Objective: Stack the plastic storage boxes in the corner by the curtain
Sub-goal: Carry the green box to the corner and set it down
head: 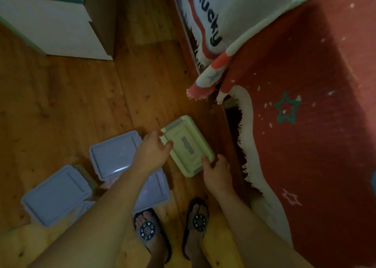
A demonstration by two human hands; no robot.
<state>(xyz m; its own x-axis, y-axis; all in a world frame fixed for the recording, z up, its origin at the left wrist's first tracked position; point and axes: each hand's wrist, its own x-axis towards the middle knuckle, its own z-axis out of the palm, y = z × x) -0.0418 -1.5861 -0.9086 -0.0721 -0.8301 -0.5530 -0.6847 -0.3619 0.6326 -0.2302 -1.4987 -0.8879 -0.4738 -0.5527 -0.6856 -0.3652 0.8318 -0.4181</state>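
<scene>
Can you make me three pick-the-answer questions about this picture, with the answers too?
1. What is holding the green box?
A. both hands B. one hand C. a foot

2. How many blue-lidded boxes are on the floor?
A. one B. three C. six

3. Is the green box's lid on?
A. on B. off C. broken in half

Answers:
1 A: the left hand and right hand each grip an end.
2 B: three blue lids show left of the arms.
3 A: the lid covers its top.

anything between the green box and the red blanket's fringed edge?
Head view: only bare wood floor between the green box and the red blanket; nearer, the right hand on the box corner.
</scene>
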